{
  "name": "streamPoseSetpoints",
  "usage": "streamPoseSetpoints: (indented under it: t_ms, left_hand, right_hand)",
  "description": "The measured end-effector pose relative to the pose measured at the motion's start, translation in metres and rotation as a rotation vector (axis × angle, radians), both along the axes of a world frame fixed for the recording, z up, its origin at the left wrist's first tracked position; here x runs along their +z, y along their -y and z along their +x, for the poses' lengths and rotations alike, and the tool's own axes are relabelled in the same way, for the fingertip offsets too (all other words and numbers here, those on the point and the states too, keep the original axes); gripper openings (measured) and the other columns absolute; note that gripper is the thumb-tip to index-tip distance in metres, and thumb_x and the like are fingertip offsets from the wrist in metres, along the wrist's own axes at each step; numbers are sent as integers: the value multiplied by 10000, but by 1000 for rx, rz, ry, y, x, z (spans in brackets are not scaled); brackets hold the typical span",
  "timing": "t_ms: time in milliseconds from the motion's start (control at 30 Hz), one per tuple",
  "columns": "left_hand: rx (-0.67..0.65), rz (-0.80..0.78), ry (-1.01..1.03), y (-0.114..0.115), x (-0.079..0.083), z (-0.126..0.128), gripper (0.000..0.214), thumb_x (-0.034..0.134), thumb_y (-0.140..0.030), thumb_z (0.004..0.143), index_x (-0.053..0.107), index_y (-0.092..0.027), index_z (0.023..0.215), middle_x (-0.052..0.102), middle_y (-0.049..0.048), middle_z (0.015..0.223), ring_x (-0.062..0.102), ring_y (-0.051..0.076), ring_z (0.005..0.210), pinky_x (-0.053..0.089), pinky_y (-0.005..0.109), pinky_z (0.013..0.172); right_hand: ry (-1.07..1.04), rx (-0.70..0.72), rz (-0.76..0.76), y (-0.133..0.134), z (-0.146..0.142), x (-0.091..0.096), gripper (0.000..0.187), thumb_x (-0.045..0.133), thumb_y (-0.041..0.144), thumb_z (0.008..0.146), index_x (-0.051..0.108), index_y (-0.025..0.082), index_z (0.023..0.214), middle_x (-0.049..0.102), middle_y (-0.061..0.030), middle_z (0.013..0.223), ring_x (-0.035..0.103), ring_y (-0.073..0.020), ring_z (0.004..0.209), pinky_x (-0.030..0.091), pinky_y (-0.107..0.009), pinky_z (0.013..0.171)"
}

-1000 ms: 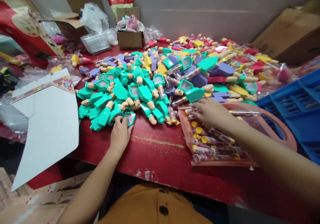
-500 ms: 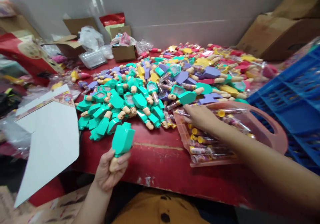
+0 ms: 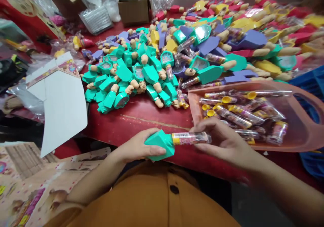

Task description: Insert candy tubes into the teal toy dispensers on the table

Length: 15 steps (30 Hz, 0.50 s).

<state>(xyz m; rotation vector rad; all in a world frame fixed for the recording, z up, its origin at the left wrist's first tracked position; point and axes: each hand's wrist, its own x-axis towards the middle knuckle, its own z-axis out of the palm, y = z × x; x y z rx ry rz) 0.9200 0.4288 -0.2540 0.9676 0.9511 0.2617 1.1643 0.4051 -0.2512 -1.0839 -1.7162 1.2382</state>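
Low over the table's front edge, my left hand (image 3: 141, 146) wraps round a green plastic toy piece (image 3: 162, 145), its neck pointing right. My right hand (image 3: 220, 139) grips the far end of a clear tube with a yellow end and printed label (image 3: 187, 138). The tube's yellow end meets the green neck; whether it sits inside, I cannot tell. Beside my right hand, a pink tray (image 3: 301, 142) holds several similar tubes (image 3: 234, 116). Behind my hands lies a heap of green pieces with beige ends (image 3: 124, 71), some with tubes attached.
More purple, yellow and red pieces (image 3: 243, 24) spread across the red table (image 3: 121, 122) at back right. A white card sheet (image 3: 64, 108) lies left. A small cardboard box (image 3: 134, 12) and a red bag (image 3: 22, 7) stand behind. A blue crate (image 3: 310, 85) is at right.
My right hand has come out of the tray with a tube and moved to the green piece. My left hand has shifted right and turned that piece sideways. The view has tilted down.
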Motion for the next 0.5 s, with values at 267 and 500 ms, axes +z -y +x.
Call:
streamPoseSetpoints:
  t_ms: [267,500]
  left_hand:
    - [-398,215,-252,14,7,5,389,685,-466,635,542,-154,816,510,-46,685,459,82,638,355,181,561]
    - [-501,484,-386,43,2,11,313,639,-471,697,583,-189,822,602,-33,683,527,96,590,352,192,542]
  right_hand:
    - [712,364,802,14,-8,5,162,406,207,913,541,118,905,518,-25,634,436,-155,560,291,-294,534]
    - [704,341,578,47,-17,2,308,369,300,929,565,128,766,483,-21,562,419,-142,492,248,-292,512]
